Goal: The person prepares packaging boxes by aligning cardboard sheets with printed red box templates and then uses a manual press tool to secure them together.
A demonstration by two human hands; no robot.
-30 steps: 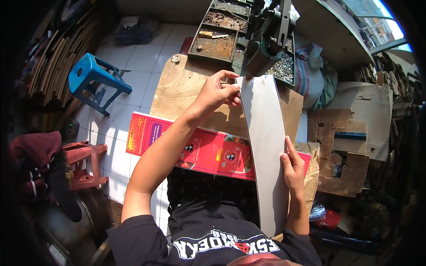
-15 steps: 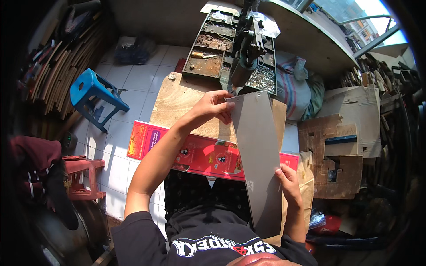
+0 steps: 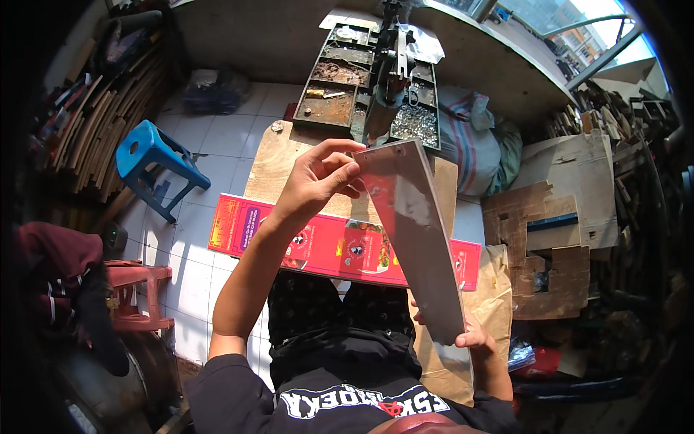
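Holding a long, glossy grey panel (image 3: 413, 231) aslant near a dark metal machine (image 3: 387, 98)

The left hand (image 3: 322, 177) pinches the panel's upper-left corner; the right hand (image 3: 477, 341) clasps its lower end, partly hidden behind it. A weak corner pinch could let it twist; pushing forward could knock its top edge on the machine. Below lie a red printed board (image 3: 327, 242) and a tan wooden tabletop (image 3: 271, 163); a dark compartment tray (image 3: 331, 112) crowds the far side.
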